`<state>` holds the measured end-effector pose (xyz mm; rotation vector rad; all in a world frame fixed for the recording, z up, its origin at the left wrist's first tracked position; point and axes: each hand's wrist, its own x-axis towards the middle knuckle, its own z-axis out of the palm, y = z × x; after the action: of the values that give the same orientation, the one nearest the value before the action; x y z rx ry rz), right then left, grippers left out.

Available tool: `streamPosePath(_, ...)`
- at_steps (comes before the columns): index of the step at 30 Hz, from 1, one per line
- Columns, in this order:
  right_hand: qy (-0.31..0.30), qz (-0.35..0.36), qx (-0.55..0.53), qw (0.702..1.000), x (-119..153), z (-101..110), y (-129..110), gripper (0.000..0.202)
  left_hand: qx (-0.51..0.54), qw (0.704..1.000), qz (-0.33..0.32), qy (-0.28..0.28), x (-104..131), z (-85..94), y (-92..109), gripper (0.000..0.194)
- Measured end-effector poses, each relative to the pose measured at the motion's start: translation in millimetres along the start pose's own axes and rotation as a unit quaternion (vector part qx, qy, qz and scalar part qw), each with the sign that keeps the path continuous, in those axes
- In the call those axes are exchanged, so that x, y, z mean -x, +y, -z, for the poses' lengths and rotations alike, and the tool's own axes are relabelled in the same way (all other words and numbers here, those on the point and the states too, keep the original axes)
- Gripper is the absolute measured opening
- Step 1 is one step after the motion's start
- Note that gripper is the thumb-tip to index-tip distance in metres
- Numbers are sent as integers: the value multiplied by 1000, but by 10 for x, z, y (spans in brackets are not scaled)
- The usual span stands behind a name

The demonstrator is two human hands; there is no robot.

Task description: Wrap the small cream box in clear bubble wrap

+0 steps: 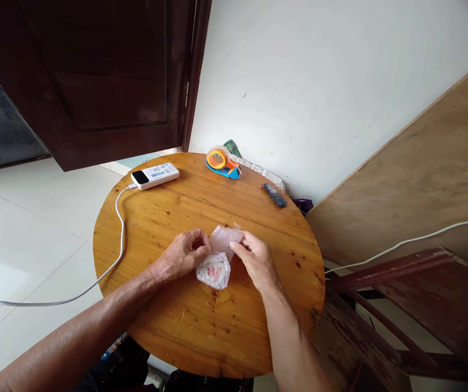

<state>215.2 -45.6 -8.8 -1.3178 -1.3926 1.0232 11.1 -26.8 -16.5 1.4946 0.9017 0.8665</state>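
A small package with red print lies on the round wooden table, partly wrapped in translucent pinkish bubble wrap. One flap of the wrap stands up on the far side of the package. My left hand is at the left edge of the wrap, its thumb and fingertips pinched together there. On the other side, my right hand grips the flap's right edge between thumb and fingers. What the package holds is hidden.
A white power bank with a cable sits at the back left. Behind the hands stands a blue tape dispenser with orange core. A dark blurred object lies back right. A wooden chair is at the right.
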Motion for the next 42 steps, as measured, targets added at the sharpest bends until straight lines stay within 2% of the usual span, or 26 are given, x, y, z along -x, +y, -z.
streamPosePath(3,94,18,-33,995,-31,-94,41,24,-39,998,2,-48,22,23,42,26)
streamPosePath(5,133,15,-57,989,-62,-118,72,29,-47,997,4,-64,31,30,61,31)
streamPosePath(8,178,25,-33,983,-108,-114,117,35,-13,999,23,-38,33,29,72,34)
streamPosePath(12,249,82,52,963,-83,-85,81,35,144,987,70,6,17,26,69,43)
streamPosePath(15,181,80,78,977,-1,-66,-17,30,209,974,87,10,0,26,65,48)
streamPosePath(18,84,68,73,991,58,-74,-79,42,230,970,78,3,-8,21,71,54)
streamPosePath(21,43,48,78,995,67,-114,-70,58,227,972,62,-14,4,17,91,60)
streamPosePath(23,55,37,92,994,57,-137,-48,61,213,975,60,-30,21,17,105,65)
streamPosePath(24,70,35,105,991,51,-141,-40,56,205,976,60,-36,29,18,109,67)
streamPosePath(28,151,40,189,970,20,-81,-20,19,187,981,43,-28,28,33,91,67)
streamPosePath(32,187,44,190,963,-17,7,-1,22,153,988,0,3,-5,60,50,67)
streamPosePath(35,191,42,184,963,-26,13,-12,27,2,996,-43,74,-2,59,35,67)
streamPosePath(38,178,50,181,966,-12,-13,-57,32,-144,979,-77,120,17,32,27,64)
streamPosePath(40,174,60,178,967,-3,-24,-78,35,-166,978,-59,115,18,15,17,61)
streamPosePath(42,182,60,178,965,-6,-21,-68,35,-130,984,-22,119,1,13,2,51)
